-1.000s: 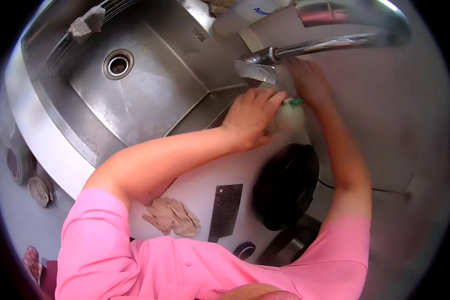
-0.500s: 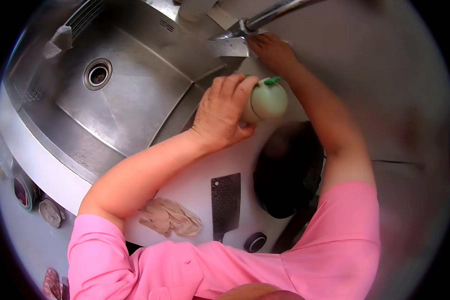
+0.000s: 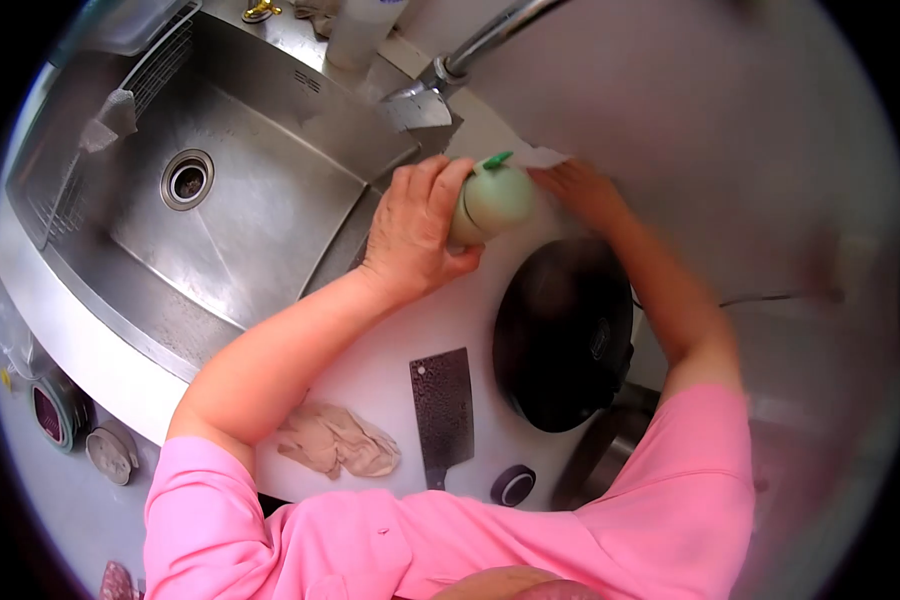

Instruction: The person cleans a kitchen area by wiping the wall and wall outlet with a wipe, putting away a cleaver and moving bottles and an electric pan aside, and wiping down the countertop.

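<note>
My left hand [image 3: 410,225] is wrapped round a pale green lidded container [image 3: 505,195], tilted with its top to the right, above the counter beside the sink. A bright green tab sticks up from its lid. Further right, my right hand [image 3: 585,195] lies low at the back of the counter, fingers stretched forward and close together. At its fingertips shows a thin white piece [image 3: 542,157], like cloth or paper; most of it is hidden under the hand. Below my right forearm stands a round black appliance [image 3: 560,335].
The steel sink [image 3: 240,190] fills the left side, with a faucet [image 3: 460,65] at its back corner. A cleaver [image 3: 445,410], a crumpled beige cloth [image 3: 340,440] and a round black-rimmed object [image 3: 513,486] lie on the white counter near my body. A cord runs from the appliance's right.
My right hand has come from behind the faucet toward me and to the right along the counter. My left hand still holds the container. The view has shifted slightly.
</note>
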A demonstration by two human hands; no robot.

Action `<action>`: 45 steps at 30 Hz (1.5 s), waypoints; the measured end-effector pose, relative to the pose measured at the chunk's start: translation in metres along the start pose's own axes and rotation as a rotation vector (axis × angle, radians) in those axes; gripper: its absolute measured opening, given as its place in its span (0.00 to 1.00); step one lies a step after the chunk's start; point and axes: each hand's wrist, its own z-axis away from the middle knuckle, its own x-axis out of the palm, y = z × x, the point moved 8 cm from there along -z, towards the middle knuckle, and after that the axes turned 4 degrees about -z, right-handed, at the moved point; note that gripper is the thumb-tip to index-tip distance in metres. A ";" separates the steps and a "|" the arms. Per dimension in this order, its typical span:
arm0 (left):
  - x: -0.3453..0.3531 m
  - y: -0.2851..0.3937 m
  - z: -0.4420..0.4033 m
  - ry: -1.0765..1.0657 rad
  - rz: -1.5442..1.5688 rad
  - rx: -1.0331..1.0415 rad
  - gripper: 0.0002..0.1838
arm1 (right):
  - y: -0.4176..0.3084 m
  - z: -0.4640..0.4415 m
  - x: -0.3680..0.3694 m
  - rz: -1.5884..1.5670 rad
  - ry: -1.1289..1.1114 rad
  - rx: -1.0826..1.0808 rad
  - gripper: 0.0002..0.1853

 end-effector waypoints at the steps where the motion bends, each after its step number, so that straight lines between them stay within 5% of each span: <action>1: 0.003 -0.001 -0.002 -0.037 0.024 -0.009 0.46 | -0.004 -0.003 -0.009 0.104 0.065 -0.035 0.27; 7: 0.006 -0.003 -0.001 -0.085 0.044 -0.027 0.47 | -0.011 -0.068 -0.086 0.254 0.192 -0.095 0.29; 9: 0.008 -0.003 0.000 -0.064 0.036 -0.027 0.46 | -0.021 -0.082 -0.120 0.577 0.338 -0.167 0.28; 13: 0.004 -0.003 -0.002 -0.041 0.052 -0.013 0.46 | -0.018 -0.074 -0.103 0.601 0.297 -0.116 0.26; 19: 0.001 -0.001 -0.001 -0.014 0.117 -0.048 0.44 | -0.013 -0.013 -0.097 0.078 0.481 0.142 0.17; 21: 0.003 -0.002 0.000 -0.019 0.106 -0.063 0.45 | 0.017 0.002 -0.093 -0.206 0.297 0.738 0.14; 25: 0.001 0.000 -0.001 -0.038 0.114 -0.058 0.45 | 0.034 -0.001 -0.093 -0.403 0.261 0.998 0.14; 27: -0.001 0.000 -0.001 -0.010 0.119 -0.055 0.45 | 0.041 -0.015 -0.037 -1.742 0.558 1.078 0.13; 30: 0.005 -0.003 0.001 -0.053 0.045 -0.037 0.46 | 0.037 -0.044 -0.020 -2.156 0.852 1.158 0.13; 39: -0.007 -0.016 0.008 0.023 0.065 -0.029 0.46 | 0.029 -0.086 0.015 -2.489 0.928 0.969 0.11; 42: -0.007 -0.014 0.008 0.047 0.062 -0.009 0.47 | 0.028 -0.097 0.022 -2.407 0.969 1.141 0.13; 45: -0.006 -0.013 0.009 0.072 0.045 0.011 0.48 | 0.038 -0.121 0.064 -2.462 0.848 1.097 0.11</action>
